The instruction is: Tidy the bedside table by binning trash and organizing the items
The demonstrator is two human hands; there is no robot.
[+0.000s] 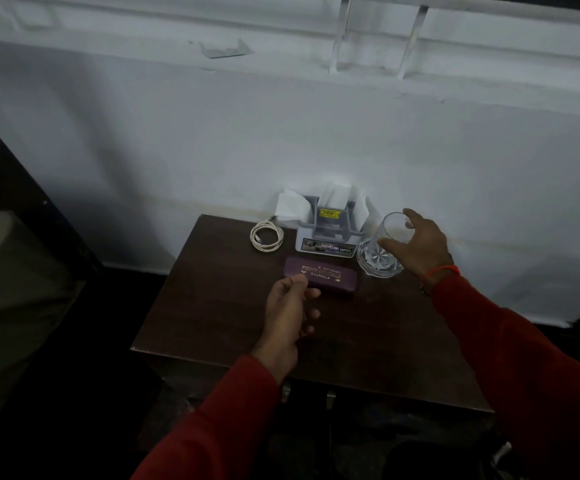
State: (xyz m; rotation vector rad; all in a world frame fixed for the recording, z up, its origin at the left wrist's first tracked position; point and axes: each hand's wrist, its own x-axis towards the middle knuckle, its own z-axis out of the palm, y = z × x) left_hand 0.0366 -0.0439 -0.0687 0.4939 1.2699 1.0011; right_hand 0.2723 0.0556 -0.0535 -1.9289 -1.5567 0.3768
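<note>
Dim room, and the head camera is struggling with it. The brightest patch is the white wall [316,133], lit softly from above and fading to grey on the left. The dark wooden table [212,323] soaks up most of the light, with only a faint sheen. The bottom and left corners drop into near-black. The glass [382,251] catches small glints on its cut base. Detail is soft and smeared with noise throughout, and wide-angle bending curves the wall ledge at the top edge.
</note>
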